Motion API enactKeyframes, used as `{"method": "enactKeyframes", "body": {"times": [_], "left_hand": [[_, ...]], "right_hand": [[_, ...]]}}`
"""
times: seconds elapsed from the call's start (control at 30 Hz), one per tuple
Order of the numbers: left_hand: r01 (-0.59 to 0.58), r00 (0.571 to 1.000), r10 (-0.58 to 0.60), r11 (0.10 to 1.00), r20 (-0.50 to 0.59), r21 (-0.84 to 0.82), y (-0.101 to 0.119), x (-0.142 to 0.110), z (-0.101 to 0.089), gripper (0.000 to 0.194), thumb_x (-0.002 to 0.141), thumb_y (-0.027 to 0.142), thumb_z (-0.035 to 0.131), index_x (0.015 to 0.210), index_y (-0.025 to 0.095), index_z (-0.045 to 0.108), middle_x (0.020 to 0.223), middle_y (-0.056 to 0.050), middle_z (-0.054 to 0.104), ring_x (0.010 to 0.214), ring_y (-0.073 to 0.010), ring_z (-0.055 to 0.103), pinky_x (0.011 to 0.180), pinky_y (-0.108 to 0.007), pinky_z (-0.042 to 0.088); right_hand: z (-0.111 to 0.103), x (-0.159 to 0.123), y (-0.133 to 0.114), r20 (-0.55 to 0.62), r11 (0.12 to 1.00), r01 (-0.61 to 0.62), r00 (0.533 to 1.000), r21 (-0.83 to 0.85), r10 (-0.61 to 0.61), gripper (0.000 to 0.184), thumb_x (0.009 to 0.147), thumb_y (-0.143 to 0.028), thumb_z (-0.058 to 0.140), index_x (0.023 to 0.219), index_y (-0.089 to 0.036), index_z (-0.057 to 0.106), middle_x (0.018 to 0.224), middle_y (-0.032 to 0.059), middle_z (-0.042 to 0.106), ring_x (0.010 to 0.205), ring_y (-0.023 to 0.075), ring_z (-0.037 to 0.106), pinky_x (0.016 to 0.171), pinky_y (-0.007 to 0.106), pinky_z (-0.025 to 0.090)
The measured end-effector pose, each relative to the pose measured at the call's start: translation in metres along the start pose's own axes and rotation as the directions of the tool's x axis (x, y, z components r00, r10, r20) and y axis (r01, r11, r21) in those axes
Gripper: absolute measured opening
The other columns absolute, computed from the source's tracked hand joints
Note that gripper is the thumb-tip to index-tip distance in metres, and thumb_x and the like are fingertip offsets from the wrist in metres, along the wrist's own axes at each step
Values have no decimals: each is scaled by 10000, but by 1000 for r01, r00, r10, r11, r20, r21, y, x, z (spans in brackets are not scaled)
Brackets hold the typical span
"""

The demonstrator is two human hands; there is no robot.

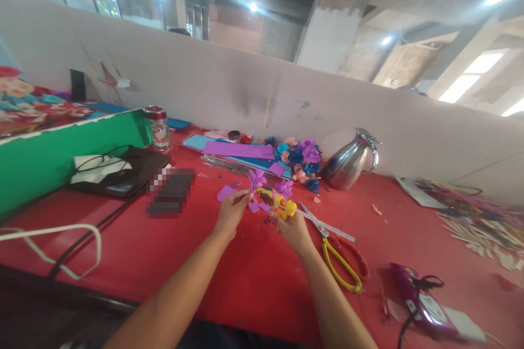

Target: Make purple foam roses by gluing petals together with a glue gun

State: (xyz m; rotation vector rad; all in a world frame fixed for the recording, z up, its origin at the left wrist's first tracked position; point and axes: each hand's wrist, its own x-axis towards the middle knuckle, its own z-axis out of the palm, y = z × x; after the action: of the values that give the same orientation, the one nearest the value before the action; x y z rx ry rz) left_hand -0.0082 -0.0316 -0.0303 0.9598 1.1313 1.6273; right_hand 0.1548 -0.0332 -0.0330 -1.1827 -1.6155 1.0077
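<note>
In the middle of the red table, my left hand pinches a purple paper flower by its base, petals upward. My right hand is closed round a yellow glue gun, whose tip points left at the flower's underside. Whether the tip touches the flower I cannot tell. Just behind the glue gun lies another purple flower. Purple paper pieces are scattered around my left fingers. To the right of my right hand lie scissors with one yellow and one red handle.
Behind are purple paper strips, a pile of finished paper flowers and a steel jug. A glass jar stands by the green box wall. A purple power strip with a cable lies front right.
</note>
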Motion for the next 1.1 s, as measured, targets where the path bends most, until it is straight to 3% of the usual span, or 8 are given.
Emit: {"method": "enactKeyframes", "body": {"times": [1.1], "left_hand": [[-12,1000,12,1000,6,1,-2,1,-1,229,618,382,734,672,161,713,567,5,608,499,-101,498,531,-234,395]], "right_hand": [[-4,-2,-7,-37,998,-7,999,-61,5,318,716,-476,589,666,-164,564,495,-55,379,458,85,323,432,217,270]]}}
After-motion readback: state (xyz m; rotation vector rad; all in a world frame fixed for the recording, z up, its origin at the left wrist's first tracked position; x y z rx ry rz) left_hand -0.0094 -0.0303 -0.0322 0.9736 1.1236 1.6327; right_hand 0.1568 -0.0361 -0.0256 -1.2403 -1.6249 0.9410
